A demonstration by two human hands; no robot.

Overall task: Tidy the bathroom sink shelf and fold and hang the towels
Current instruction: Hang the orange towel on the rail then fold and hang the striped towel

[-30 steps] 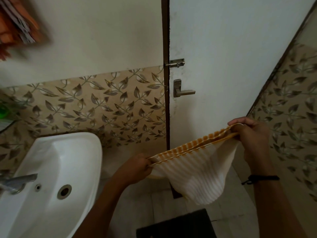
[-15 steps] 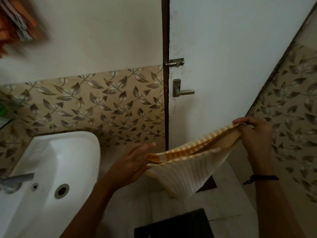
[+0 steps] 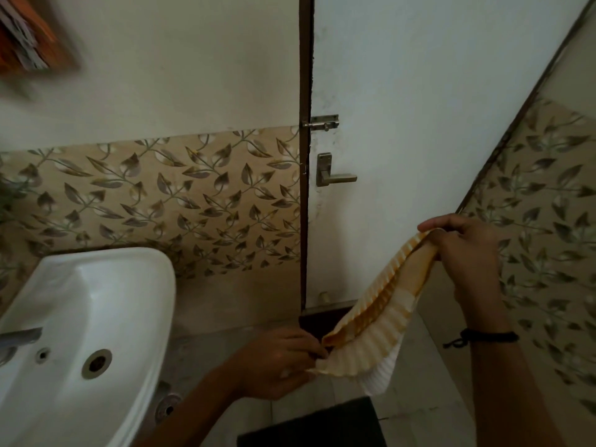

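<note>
A small white towel with orange stripes (image 3: 371, 327) hangs stretched at a slant between my two hands, in front of the door. My right hand (image 3: 464, 253) pinches its upper end at the right, near the leaf-patterned wall. My left hand (image 3: 277, 362) grips its lower end, down low beside the sink. The towel is folded lengthwise, and its loose white part sags below my left hand. At the top left, blurred orange and grey striped cloth (image 3: 25, 37) hangs on the wall.
A white sink (image 3: 96, 317) with a metal tap (image 3: 19, 337) fills the lower left. The closed white door (image 3: 419, 124) carries a bolt (image 3: 322, 122) and a lever handle (image 3: 335, 175). A dark mat (image 3: 316, 424) lies on the floor below my hands. A floor drain (image 3: 167, 408) sits under the sink.
My left hand let go of the towel's left end, dropped lower and took hold of its lower end. The towel now slants down to the left instead of being stretched nearly level.
</note>
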